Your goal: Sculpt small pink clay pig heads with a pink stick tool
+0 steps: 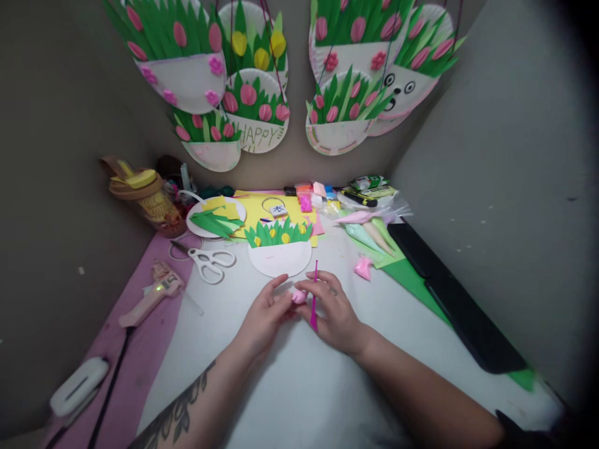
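A small lump of pink modelling clay point(299, 297) is pinched between the fingertips of my left hand point(267, 310) and my right hand point(330, 307). Grooves seem to mark its left side. My right hand also keeps a thin magenta modelling tool point(315, 299) upright between its fingers, the broad end down near the palm. Just beyond my hands lies a white paper plate pocket point(279, 257) filled with green paper grass and small yellow flowers. To the right, a bag of pink clay point(362, 267) rests on the table.
White scissors point(209, 262) and a pink glue gun point(156, 296) lie at left, near a tumbler point(150, 199). A plate with paper scraps point(194, 218) sits behind. Piping bags point(369, 236) and a long black object point(468, 318) line the right side. Finished paper plate crafts point(344, 134) hang above.
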`<state>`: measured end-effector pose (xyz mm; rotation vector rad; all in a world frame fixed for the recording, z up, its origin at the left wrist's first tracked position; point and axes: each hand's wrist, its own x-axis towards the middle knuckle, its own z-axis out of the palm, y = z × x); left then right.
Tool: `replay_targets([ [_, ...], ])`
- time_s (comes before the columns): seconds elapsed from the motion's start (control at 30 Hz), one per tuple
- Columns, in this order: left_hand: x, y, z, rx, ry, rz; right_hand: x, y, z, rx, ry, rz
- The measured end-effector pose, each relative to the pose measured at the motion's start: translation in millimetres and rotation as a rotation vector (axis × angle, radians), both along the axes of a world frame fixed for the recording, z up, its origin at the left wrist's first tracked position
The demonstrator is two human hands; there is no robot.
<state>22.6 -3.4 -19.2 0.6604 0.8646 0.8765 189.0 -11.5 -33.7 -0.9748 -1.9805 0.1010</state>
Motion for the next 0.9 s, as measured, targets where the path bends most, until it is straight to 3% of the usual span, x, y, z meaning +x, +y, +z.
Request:
replay_targets([
  [0.9, -0.6, 1.9, 0.9, -0.091, -0.116, -0.064, 0.1, -2.1, 3.1, -0.101, 0.061, 0.085],
])
